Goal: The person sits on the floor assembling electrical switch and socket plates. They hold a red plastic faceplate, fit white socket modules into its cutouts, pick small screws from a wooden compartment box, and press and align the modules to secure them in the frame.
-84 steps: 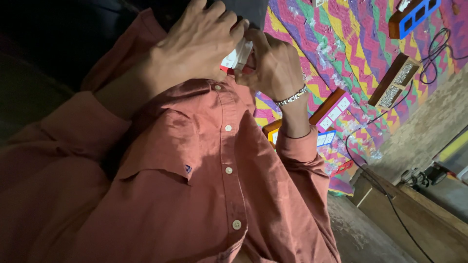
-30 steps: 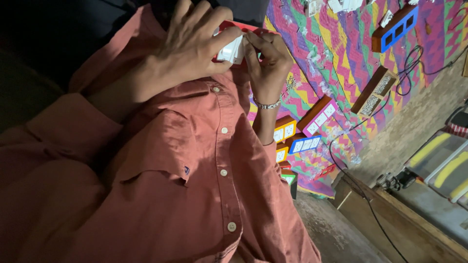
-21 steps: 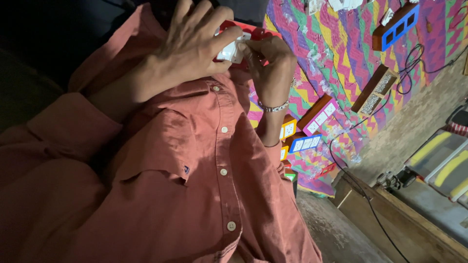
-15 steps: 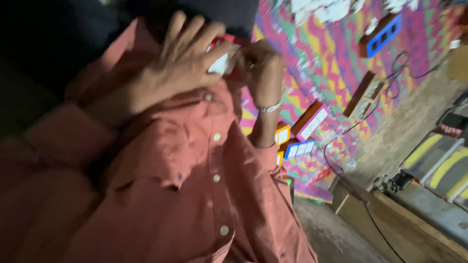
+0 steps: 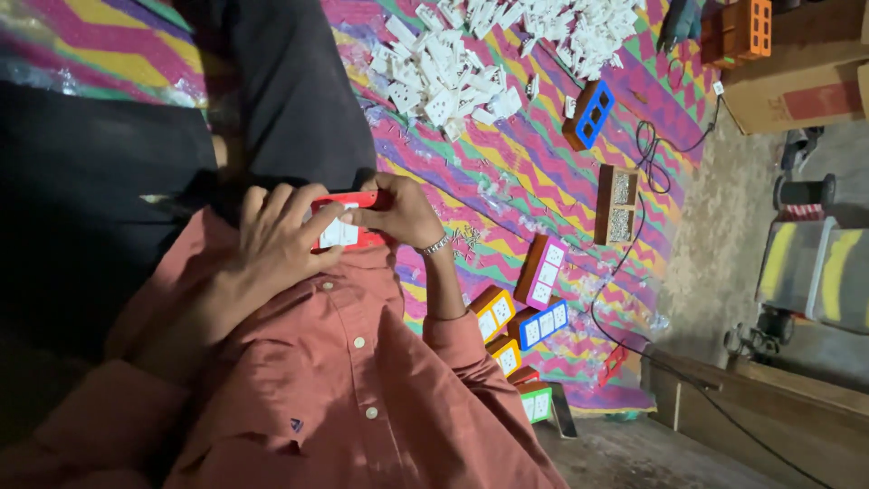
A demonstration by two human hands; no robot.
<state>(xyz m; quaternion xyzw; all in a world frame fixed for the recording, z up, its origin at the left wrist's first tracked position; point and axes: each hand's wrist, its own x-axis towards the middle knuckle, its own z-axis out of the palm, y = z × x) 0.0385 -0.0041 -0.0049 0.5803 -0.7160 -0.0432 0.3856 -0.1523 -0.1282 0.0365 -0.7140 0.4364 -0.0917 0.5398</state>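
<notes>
A: What have I got in view from here?

B: Both hands are up at the chest, over the collar of the rust-coloured shirt (image 5: 344,389). The left hand (image 5: 276,240) is curled round a red box (image 5: 348,222) with white switches on its face, fingers spread over the near side and closed on it. The right hand (image 5: 403,213) pinches the far end of the same box, thumb and fingertips closed on its edge. A metal bracelet (image 5: 435,245) sits on that wrist.

A: So the box is off the floor?

B: Yes, held between the two hands, just above the shirt's top button, tilted with its face towards me.

A: What lies beyond the hands?

B: A zigzag mat (image 5: 507,181) in pink, yellow and green. Past the right hand, well apart, there is a heap of white parts (image 5: 444,77). Further out sit a blue box (image 5: 587,115) and a brown box (image 5: 617,203). Below the right forearm, near the elbow, a cluster of finished boxes (image 5: 520,317) in orange, purple, blue and green lie together, touching. A black cable (image 5: 634,299) runs along the mat's edge.
</notes>
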